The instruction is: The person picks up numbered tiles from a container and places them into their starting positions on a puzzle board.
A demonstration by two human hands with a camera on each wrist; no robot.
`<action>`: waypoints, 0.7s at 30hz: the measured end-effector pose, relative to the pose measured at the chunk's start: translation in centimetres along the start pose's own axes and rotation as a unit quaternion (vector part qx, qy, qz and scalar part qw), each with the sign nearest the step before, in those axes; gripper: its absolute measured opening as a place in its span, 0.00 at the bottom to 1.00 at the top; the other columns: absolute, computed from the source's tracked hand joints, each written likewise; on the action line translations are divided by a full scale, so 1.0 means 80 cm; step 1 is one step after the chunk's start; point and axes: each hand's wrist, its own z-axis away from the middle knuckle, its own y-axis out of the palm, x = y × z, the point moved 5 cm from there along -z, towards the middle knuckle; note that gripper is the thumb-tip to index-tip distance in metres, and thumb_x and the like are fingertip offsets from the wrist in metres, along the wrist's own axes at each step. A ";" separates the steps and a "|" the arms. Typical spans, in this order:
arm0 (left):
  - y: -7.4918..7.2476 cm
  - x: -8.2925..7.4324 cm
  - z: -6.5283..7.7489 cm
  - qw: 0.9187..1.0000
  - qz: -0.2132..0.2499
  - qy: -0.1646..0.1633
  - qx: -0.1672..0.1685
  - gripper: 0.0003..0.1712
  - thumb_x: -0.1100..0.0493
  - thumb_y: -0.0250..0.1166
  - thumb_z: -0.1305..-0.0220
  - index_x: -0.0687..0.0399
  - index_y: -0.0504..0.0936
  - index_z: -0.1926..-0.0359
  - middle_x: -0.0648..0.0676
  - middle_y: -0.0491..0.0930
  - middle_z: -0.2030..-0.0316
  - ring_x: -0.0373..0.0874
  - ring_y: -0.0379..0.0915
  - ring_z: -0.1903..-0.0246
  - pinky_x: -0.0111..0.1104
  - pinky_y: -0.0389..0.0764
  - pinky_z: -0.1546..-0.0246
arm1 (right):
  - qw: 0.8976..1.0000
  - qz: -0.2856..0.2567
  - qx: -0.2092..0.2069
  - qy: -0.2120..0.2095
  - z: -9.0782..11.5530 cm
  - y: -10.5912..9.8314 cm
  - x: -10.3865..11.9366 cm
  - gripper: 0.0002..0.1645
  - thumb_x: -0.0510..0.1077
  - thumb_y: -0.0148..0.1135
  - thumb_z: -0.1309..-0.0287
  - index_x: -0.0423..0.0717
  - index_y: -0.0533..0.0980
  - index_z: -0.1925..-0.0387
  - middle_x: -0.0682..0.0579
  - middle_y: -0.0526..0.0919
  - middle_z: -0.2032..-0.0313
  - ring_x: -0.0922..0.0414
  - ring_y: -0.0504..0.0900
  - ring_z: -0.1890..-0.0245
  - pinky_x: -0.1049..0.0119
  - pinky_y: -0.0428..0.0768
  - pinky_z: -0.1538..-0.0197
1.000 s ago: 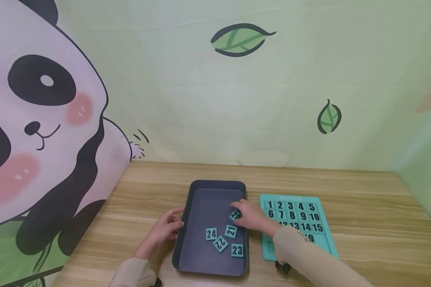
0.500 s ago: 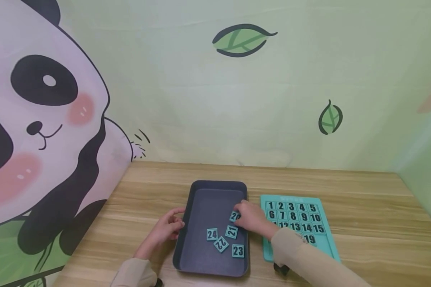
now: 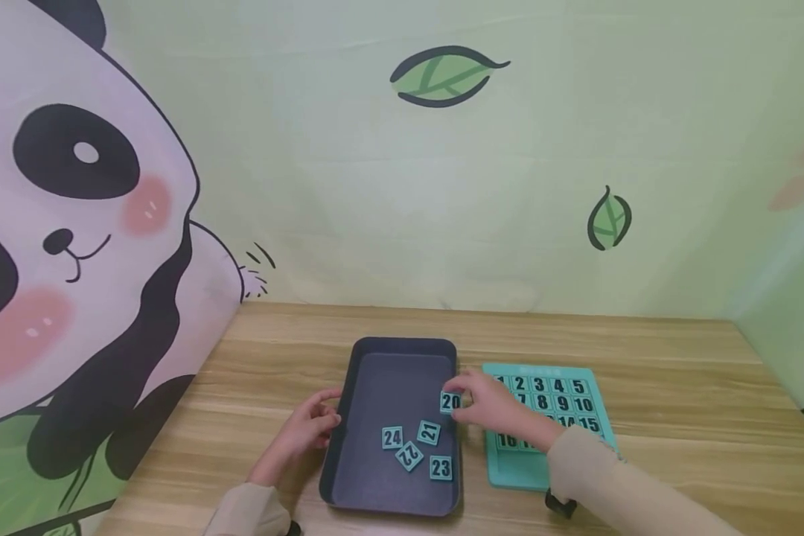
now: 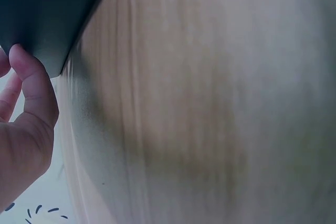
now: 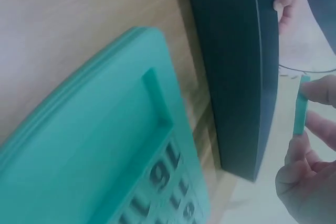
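My right hand point(image 3: 496, 402) pinches a teal number tile marked 20 point(image 3: 450, 403) over the right rim of a dark blue tray point(image 3: 402, 380). The right wrist view shows this tile edge-on between thumb and fingertips, raised above the tray wall point(image 5: 231, 77). Tiles 24 point(image 3: 392, 438), 21 point(image 3: 429, 432), 22 point(image 3: 409, 455) and 23 point(image 3: 441, 468) lie in the tray, some turned. At the tray's left side, my left hand point(image 3: 304, 428) rests its loosely bent fingers against the wall. My right forearm partly covers the teal number board point(image 3: 517, 469).
The board, right of the tray, bears rows of numbered tiles and has a recessed strip point(image 5: 105, 140) at its near end. Both stand on a wood-grain table point(image 3: 670, 387). Behind is a pale green backdrop point(image 3: 348, 193) with a panda drawing point(image 3: 107, 246).
My right hand has picked up tile 20 from the tray floor and shifted right with it to the right rim. The left hand and the other tiles stay in place.
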 end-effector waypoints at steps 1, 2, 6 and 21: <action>0.000 0.000 0.000 1.000 -0.001 0.000 -0.001 0.28 0.69 0.54 0.46 0.59 0.63 0.42 0.50 0.66 0.73 0.40 0.64 0.77 0.29 0.70 0.79 | 1.000 0.001 0.001 -0.003 0.005 -0.004 -0.001 0.19 0.42 0.63 0.57 0.47 0.76 0.57 0.52 0.72 0.63 0.58 0.70 0.69 0.67 0.70 0.69; 0.000 0.000 0.000 1.000 -0.002 0.000 -0.002 0.28 0.69 0.54 0.46 0.59 0.63 0.42 0.50 0.66 0.73 0.40 0.64 0.77 0.29 0.70 0.79 | 1.000 0.003 0.000 -0.008 0.010 -0.008 -0.002 0.19 0.41 0.63 0.57 0.47 0.76 0.57 0.52 0.72 0.63 0.59 0.69 0.72 0.68 0.70 0.71; -0.001 0.001 0.001 1.000 -0.005 -0.001 -0.006 0.28 0.68 0.54 0.46 0.59 0.63 0.42 0.49 0.67 0.73 0.40 0.65 0.76 0.29 0.71 0.78 | 1.000 0.017 0.002 -0.018 0.032 -0.027 -0.012 0.20 0.41 0.62 0.56 0.47 0.76 0.55 0.53 0.70 0.67 0.61 0.65 0.77 0.71 0.67 0.76; 0.000 0.001 -0.002 1.000 -0.016 -0.003 -0.007 0.27 0.68 0.54 0.45 0.60 0.63 0.42 0.50 0.67 0.71 0.40 0.65 0.75 0.29 0.71 0.78 | 0.998 0.026 -0.043 -0.029 0.100 -0.072 -0.093 0.19 0.41 0.65 0.59 0.40 0.76 0.60 0.52 0.74 0.66 0.67 0.64 0.78 0.74 0.68 0.75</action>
